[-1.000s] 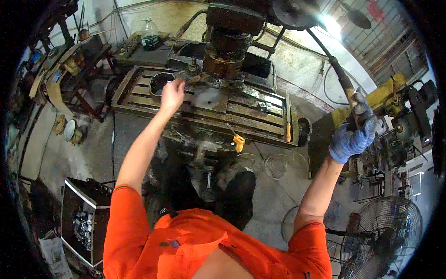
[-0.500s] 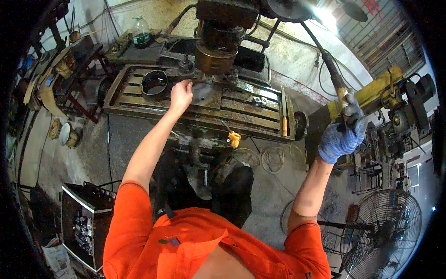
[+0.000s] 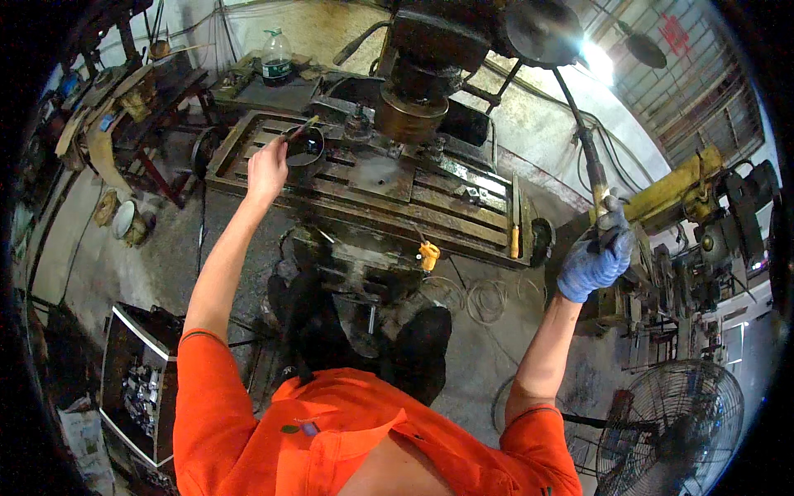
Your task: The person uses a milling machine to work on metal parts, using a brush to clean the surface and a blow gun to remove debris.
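Note:
My bare left hand (image 3: 267, 171) is at the left part of the slotted machine table (image 3: 463, 221). Its fingers are closed on a thin brush (image 3: 304, 127), whose pale tip points up and to the right. Just beside the fingers stands a round dark pot (image 3: 322, 155) with dark liquid in it; the brush passes over its rim. My right hand (image 3: 597, 255), in a blue knitted glove, is wrapped round the end of a long lever (image 3: 595, 169) to the right. A milling machine's spindle head (image 3: 411, 112) hangs over the middle of the table, above a flat plate (image 3: 382, 175).
A yellow-handled tool (image 3: 515, 240) lies at the table's right end. A yellow object (image 3: 428, 255) hangs at its front edge. To my lower right stands a fan (image 3: 674, 426); to my lower left, a box of metal parts (image 3: 141, 393). A bottle (image 3: 276, 62) stands behind.
My left hand has moved left, away from the spindle, to the pot's side, and the brush now shows clearly. My right hand stays on the lever. The whole view has shifted slightly.

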`<state>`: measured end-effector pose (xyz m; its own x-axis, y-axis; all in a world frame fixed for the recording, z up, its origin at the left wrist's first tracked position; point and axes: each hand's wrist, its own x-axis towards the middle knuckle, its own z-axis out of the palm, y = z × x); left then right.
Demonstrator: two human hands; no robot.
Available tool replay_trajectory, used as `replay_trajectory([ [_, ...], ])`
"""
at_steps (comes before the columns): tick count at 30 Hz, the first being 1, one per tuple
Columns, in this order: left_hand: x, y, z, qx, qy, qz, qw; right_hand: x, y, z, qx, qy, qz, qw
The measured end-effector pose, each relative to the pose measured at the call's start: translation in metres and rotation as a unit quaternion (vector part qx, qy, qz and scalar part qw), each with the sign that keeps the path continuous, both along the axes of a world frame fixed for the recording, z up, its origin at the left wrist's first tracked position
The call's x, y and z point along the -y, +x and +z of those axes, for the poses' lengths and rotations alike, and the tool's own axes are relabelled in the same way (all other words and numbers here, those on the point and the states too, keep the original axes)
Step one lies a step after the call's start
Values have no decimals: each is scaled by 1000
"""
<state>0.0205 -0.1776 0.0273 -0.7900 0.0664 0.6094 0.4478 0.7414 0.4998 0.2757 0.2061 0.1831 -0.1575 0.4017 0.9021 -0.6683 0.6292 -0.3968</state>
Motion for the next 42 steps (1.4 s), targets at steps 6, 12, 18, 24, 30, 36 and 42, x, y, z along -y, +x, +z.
replay_trajectory([
  [6,8,19,-11,2,-167,17,986,-4,0,-11,-6,25,11,1000],
  [12,8,23,-17,31,-178,-15,983,6,6,-17,39,42,-153,987],
  [18,12,22,34,181,-11,-62,981,3,34,2,83,-81,-192,974],
  [24,69,37,16,81,-74,-3,994,-4,6,1,19,-96,67,993],
  [30,86,60,47,129,32,18,991,4,12,18,29,-109,61,992],
  [36,110,56,46,129,51,51,989,10,18,39,19,-78,33,996],
  [42,104,58,48,129,49,66,988,13,22,59,17,-62,0,998],
])
